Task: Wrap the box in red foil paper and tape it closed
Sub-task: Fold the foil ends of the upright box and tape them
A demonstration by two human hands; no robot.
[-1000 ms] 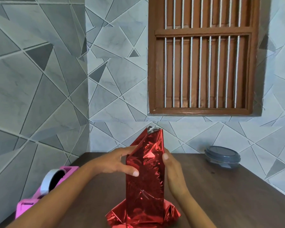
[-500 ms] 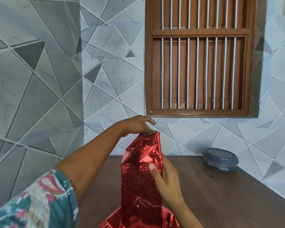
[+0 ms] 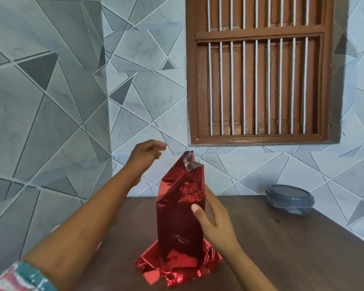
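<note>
While the foil-wrapped box (image 3: 180, 217) stood upright near the front middle of the dark wooden counter (image 3: 303, 259), the right hand (image 3: 215, 224) held it from its right side. The thumb (image 3: 195, 208) lay on the front face and the fingers reached round behind, so that the grip closed about the box's edge. The sheet of red foil paper (image 3: 177, 267) covered the whole box. It flared in crumpled folds on the counter round the base and rose above the box to a loose, open peak, where its silver underside showed. The left hand (image 3: 147, 152) hung in the air to the left of that peak, apart from the foil, its grip loosely curled and holding nothing. A grey lidded container (image 3: 289, 199) sat on the counter well to the right, near the tiled wall (image 3: 51, 122). A brown barred window shutter (image 3: 259, 36) was set in the wall above.
</note>
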